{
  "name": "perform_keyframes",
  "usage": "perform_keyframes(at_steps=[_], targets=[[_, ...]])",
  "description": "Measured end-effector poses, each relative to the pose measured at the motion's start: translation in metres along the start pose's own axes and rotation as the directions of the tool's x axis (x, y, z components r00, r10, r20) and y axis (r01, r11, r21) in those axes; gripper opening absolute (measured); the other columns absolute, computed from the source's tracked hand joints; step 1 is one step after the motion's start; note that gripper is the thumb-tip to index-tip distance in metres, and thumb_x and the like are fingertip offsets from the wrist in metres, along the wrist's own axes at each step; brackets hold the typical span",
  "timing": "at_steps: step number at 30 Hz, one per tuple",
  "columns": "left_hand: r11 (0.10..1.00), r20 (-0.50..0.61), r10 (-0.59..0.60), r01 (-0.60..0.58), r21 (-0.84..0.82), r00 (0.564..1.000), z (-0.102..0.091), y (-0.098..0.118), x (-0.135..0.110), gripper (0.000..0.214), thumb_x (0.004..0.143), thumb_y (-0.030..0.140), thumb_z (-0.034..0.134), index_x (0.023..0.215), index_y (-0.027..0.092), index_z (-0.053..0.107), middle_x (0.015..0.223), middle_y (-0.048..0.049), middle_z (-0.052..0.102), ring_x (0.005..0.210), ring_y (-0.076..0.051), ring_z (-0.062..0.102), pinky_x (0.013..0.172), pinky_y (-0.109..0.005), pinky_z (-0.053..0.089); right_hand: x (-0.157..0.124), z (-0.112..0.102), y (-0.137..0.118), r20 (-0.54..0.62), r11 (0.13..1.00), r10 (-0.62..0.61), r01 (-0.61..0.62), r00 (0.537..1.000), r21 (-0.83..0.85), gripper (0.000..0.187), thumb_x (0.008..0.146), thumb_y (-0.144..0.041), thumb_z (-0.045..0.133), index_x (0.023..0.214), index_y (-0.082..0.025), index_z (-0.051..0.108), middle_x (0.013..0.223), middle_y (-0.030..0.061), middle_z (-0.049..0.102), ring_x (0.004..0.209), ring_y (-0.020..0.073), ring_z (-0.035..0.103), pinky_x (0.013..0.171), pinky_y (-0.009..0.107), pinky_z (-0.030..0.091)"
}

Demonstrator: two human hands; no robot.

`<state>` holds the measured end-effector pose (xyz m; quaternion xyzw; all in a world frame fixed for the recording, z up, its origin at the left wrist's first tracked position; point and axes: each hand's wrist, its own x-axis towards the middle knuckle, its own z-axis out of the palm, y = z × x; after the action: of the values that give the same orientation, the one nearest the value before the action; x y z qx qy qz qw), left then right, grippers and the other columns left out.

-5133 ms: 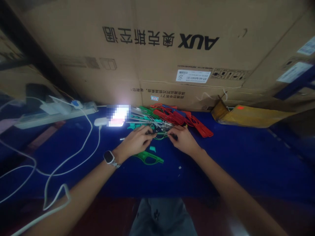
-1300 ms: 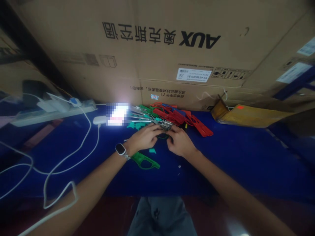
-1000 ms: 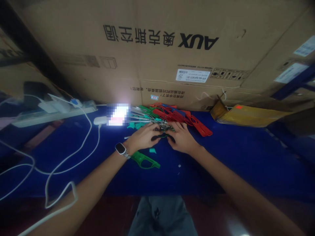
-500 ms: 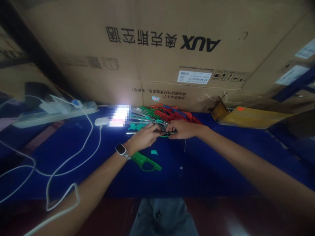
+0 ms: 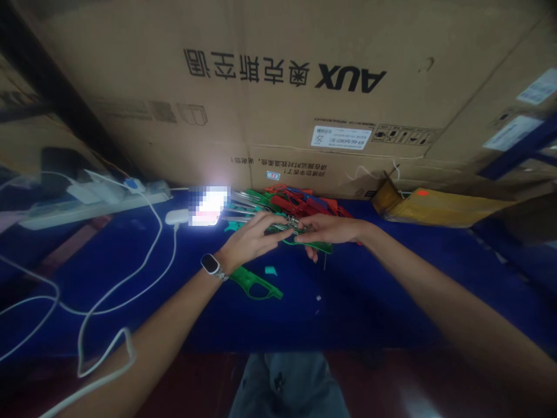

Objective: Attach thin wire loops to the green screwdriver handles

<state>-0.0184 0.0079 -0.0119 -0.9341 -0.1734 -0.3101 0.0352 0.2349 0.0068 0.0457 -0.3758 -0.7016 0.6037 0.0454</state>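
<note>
My right hand (image 5: 328, 228) is closed around a green plastic handle (image 5: 322, 247), with fingertips showing below its edge. My left hand (image 5: 255, 237) reaches in from the left, wearing a watch. Its thumb and forefinger are stretched out and apart, close to small metal parts (image 5: 293, 222) between the two hands; whether they touch is too blurred to tell. Behind the hands lies a heap of red plastic handles (image 5: 289, 204), with green and blue ones and thin metal rods (image 5: 237, 212). Another green handle with a looped opening (image 5: 256, 285) lies below my left wrist.
A large cardboard box (image 5: 278, 116) stands behind the blue tabletop (image 5: 369, 302). To the left are a power strip (image 5: 98, 206), white cables (image 5: 152, 261) and a bright, blurred-out screen (image 5: 211, 206). A yellow package (image 5: 452, 210) lies right; a teal scrap (image 5: 270, 270) lies nearer me.
The left fingers have straightened and spread from a bunched grip. The right hand has turned a little, and more of the green handle now shows under it. The view has shifted slightly.
</note>
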Motion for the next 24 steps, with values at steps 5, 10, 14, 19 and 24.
perform_keyframes(at_steps=[5, 10, 14, 19, 24], targets=[[0.999, -0.001, -0.017, 0.017, 0.050, 1.000, -0.001, -0.002, 0.002, 0.045, 0.096, 0.014, 0.053, 0.137, 0.032, 0.056, 0.129, -0.0081, 0.058, 0.115, -0.024, 0.052, 0.098, -0.046, 0.048, -0.002, 0.006, 0.009, -0.027, 0.985, 0.005, 0.000, 1.000, 0.172, 0.041, 0.087, -0.051, 0.068, 0.111, -0.020, 0.056, 0.071, -0.0009, 0.071, 0.045, 0.0078, 0.058, 0.041, 0.017, 0.039], [0.994, 0.020, -0.054, 0.052, 0.101, 0.998, -0.001, -0.004, 0.004, 0.048, 0.095, 0.008, 0.051, 0.135, 0.033, 0.059, 0.130, -0.0063, 0.062, 0.114, -0.025, 0.053, 0.097, -0.046, 0.045, 0.002, 0.015, 0.019, -0.136, 0.969, -0.078, 0.107, 0.988, 0.222, 0.040, 0.088, -0.050, 0.067, 0.111, -0.018, 0.062, 0.069, -0.0024, 0.068, 0.037, 0.0058, 0.052, 0.033, 0.017, 0.033], [0.988, -0.015, -0.094, 0.095, 0.119, 0.995, 0.001, -0.005, 0.004, 0.051, 0.091, 0.006, 0.053, 0.132, 0.035, 0.060, 0.139, -0.0054, 0.058, 0.123, -0.027, 0.050, 0.103, -0.051, 0.040, 0.010, 0.027, 0.026, -0.237, 0.938, -0.080, 0.154, 0.968, 0.311, 0.041, 0.086, -0.050, 0.069, 0.108, -0.016, 0.063, 0.064, -0.0035, 0.066, 0.035, 0.0057, 0.048, 0.031, 0.018, 0.030], [0.971, -0.242, -0.211, 0.232, 0.064, 0.947, 0.002, -0.001, 0.006, 0.055, 0.084, 0.009, 0.056, 0.137, 0.025, 0.053, 0.139, -0.0105, 0.056, 0.124, -0.028, 0.051, 0.104, -0.051, 0.042, 0.020, 0.041, 0.039, -0.344, 0.882, -0.076, 0.224, 0.936, 0.415, 0.041, 0.082, -0.052, 0.073, 0.099, -0.017, 0.061, 0.063, -0.0046, 0.065, 0.032, 0.0055, 0.045, 0.029, 0.018, 0.031], [0.665, -0.366, -0.747, 0.627, -0.406, 0.555, 0.008, 0.000, 0.007, 0.027, 0.093, 0.039, 0.058, 0.075, 0.019, 0.061, 0.067, -0.0016, 0.061, 0.066, -0.016, 0.058, 0.066, -0.030, 0.051, 0.023, 0.051, 0.046, -0.393, 0.858, -0.070, 0.257, 0.917, 0.445, 0.040, 0.081, -0.054, 0.073, 0.090, -0.018, 0.057, 0.063, -0.0044, 0.065, 0.031, 0.0054, 0.045, 0.027, 0.017, 0.031]])
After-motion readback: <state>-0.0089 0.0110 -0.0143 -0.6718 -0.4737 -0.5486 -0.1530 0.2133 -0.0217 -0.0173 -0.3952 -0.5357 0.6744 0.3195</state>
